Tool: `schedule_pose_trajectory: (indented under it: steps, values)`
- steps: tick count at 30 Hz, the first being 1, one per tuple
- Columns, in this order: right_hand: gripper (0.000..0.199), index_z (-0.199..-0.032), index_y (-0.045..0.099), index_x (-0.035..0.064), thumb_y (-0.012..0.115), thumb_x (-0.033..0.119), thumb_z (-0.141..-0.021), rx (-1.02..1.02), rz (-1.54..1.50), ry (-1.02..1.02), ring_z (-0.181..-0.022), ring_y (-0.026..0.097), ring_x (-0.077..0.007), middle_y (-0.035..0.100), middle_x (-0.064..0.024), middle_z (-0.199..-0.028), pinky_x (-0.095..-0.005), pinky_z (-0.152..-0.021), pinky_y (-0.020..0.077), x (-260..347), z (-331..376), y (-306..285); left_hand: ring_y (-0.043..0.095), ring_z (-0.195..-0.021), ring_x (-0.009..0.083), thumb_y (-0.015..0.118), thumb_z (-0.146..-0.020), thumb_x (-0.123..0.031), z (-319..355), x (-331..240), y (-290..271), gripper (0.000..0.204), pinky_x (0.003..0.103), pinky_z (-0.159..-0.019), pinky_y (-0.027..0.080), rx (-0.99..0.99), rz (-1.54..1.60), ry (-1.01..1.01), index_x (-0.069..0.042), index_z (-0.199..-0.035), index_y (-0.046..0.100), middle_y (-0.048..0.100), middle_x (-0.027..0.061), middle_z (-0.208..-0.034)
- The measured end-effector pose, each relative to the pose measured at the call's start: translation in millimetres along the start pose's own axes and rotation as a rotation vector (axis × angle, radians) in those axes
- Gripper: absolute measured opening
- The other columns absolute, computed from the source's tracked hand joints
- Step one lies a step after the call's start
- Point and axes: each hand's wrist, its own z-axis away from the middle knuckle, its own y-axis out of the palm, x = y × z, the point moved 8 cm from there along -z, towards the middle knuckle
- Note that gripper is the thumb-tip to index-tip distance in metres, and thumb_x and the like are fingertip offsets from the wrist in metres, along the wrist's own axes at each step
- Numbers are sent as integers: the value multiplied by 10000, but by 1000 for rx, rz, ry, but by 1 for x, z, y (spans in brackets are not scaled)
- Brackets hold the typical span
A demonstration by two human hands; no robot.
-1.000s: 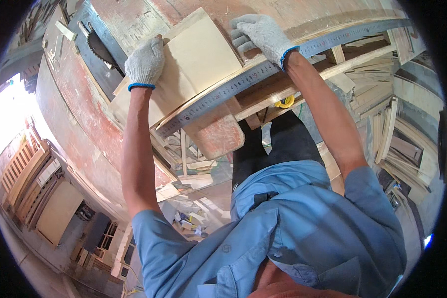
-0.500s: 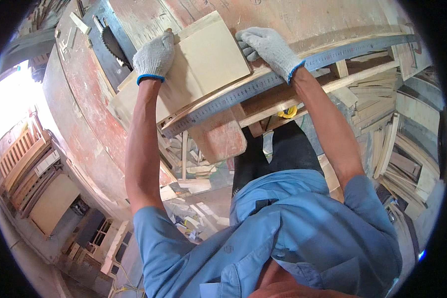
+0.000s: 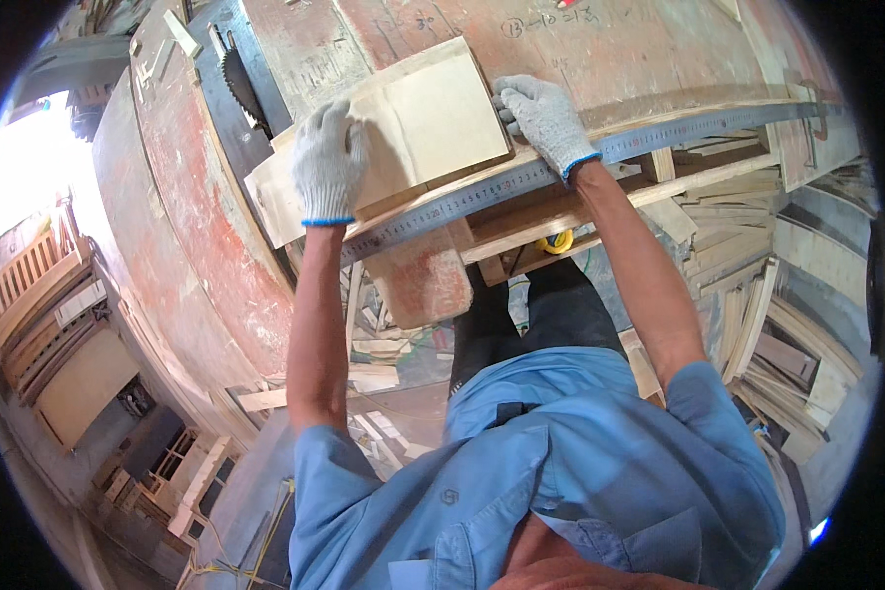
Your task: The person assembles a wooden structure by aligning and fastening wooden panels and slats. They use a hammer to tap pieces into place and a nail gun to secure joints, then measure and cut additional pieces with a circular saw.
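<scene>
A pale, flat wooden board (image 3: 428, 118) lies on the worn saw table, its near edge along a long steel ruler (image 3: 521, 180). My left hand (image 3: 327, 162), in a grey-white knitted glove with a blue cuff, is over the board's left part. Its fingers point away from me, loosely bent, with nothing visible in them. Another pale wood piece (image 3: 277, 202) shows beside that hand. Just off the board's right end is my right hand (image 3: 546, 118), gloved alike, its fingers loosely curled and apart; whether they touch the board I cannot tell.
Left of the board, a toothed circular saw blade (image 3: 238, 87) stands up from a dark metal plate (image 3: 224, 123). Thin wood offcuts (image 3: 180, 34) lie beyond it. A yellow round object (image 3: 557, 242) sits below the table's front edge. Wood strips (image 3: 733, 221) are piled at right.
My left hand has drawn back from the board's far edge toward its near edge. The right hand remains by the board's right end. The whole view has shifted slightly.
</scene>
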Motion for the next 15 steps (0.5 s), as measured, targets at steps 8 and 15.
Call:
schedule_pose_trajectory:
  steps: [8, 15]
  values:
    - [333, -1119, 692, 13, 595, 266, -926, 7, 64, -11, -1003, 675, -300, 716, -168, -1056, -378, -894, 515, 0, 1, 1, 597, -1137, 400, 572, -897, -288, 115, 146, -46, 431, 464, -998, 455, -120, -216, -644, -36, -1244, 615, 635, 236, -1215]
    - [340, -1133, 691, -7, 634, 263, -935, 28, 93, 34, -878, 671, -193, 722, -122, -984, -329, -815, 530, 15, 2, 9, 621, -1121, 387, 543, -900, -296, 148, 167, -50, 449, 438, -992, 462, -146, 103, -800, -21, -1243, 634, 656, 231, -1197]
